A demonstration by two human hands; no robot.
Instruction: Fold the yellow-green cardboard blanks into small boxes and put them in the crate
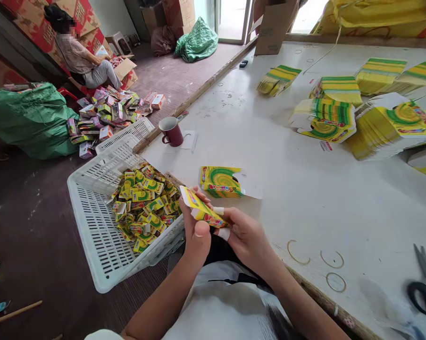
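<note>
Between my two hands, above the table's near edge, is a small yellow and green cardboard box (203, 206), tilted, with a white flap at its far left end. My left hand (196, 233) grips its left part, thumb in front and fingers behind. My right hand (246, 232) pinches its right end; white tape wraps two of the fingertips. Just beyond the hands, a flattened carton (221, 181) of the same print lies on the white table. Left of my left hand, a white plastic basket (88, 226) holds many folded yellow boxes (145, 200).
A maroon mug (172, 132) stands at the table's left edge. Stacks of flat yellow cartons (379, 127) lie at the right, with scissors (423, 283) and rubber bands (336, 282) nearer. A person (81, 52) sits beyond a pile of boxes (110, 113) and a green sack (29, 120).
</note>
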